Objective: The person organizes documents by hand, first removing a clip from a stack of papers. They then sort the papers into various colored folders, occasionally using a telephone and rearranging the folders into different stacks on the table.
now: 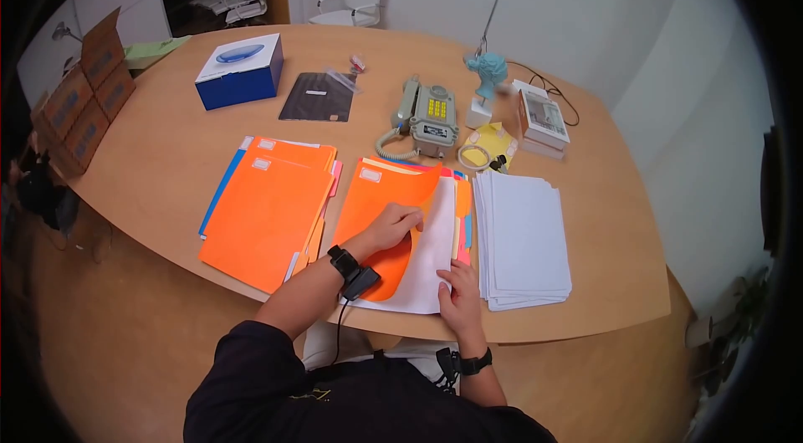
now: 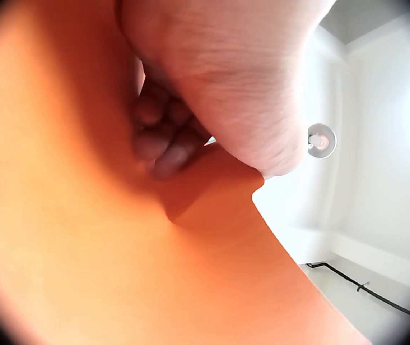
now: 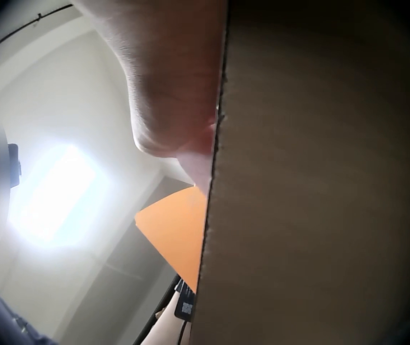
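Observation:
In the head view my left hand (image 1: 393, 227) grips the right edge of an orange folder (image 1: 365, 207) and holds its cover bent up to the left. The left wrist view shows the curled fingers (image 2: 173, 154) against the orange cover (image 2: 119, 266). Under the raised cover lies white paper (image 1: 427, 276). My right hand (image 1: 462, 299) rests on the lower right part of that paper, thumb and fingers at its edge. Coloured tabs (image 1: 464, 230) stick out along the folder stack's right side. In the right wrist view the table edge (image 3: 320, 180) hides most of the right hand (image 3: 169, 108).
A stack of orange folders (image 1: 263, 213) lies to the left, a pile of white paper (image 1: 527, 242) to the right. Behind stand a grey telephone (image 1: 431, 117), a teal bust (image 1: 487, 75), books (image 1: 544, 121), a tape roll (image 1: 474, 158) and a blue-and-white box (image 1: 240, 75).

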`<state>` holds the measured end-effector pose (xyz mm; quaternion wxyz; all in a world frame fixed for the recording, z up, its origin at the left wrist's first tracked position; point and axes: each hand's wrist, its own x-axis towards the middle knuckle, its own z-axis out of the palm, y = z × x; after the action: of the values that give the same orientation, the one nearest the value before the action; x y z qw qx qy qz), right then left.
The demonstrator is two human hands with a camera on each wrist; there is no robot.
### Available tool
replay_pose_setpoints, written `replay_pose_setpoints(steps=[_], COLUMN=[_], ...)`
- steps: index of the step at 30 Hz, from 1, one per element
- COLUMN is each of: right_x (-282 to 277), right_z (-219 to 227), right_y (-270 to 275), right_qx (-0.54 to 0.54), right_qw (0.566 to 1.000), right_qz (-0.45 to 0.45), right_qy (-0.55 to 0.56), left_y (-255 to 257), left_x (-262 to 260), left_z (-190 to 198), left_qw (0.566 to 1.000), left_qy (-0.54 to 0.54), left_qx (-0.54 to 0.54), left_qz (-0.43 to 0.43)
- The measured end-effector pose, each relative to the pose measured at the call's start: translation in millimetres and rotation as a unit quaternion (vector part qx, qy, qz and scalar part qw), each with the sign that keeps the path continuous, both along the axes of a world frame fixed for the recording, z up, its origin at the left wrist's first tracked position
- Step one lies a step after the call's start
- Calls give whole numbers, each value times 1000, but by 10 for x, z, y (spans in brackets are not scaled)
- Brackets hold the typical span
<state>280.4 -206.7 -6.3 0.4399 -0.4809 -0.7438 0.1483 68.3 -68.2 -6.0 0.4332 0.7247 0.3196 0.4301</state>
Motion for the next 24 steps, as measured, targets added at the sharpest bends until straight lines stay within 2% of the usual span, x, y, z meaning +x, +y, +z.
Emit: replay_pose_setpoints(steps=[8,10,13,19,24], right_x=[-22,4,56,70,116], right_z=[70,75,60,120,184], right_y=[-69,-83,-96,-181,-216], right_qx=[2,-5,-11,-4,-6], right_qw=[999,999,998,999,997], right_qz=[-20,-19,-22,-18,-36], right_qy=[35,46,56,47,65], left_y=[-39,-58,-96,-94,-108], left_x=[-33,-25,-48,-66,-70], left_z=[42,42,80,56,79], left_qw=[997,992,990,986,987], left_qy=[-22,-65,-73,-79,-78], left_qx=[58,75,80,112,94], left_qz=[37,74,93,91,103])
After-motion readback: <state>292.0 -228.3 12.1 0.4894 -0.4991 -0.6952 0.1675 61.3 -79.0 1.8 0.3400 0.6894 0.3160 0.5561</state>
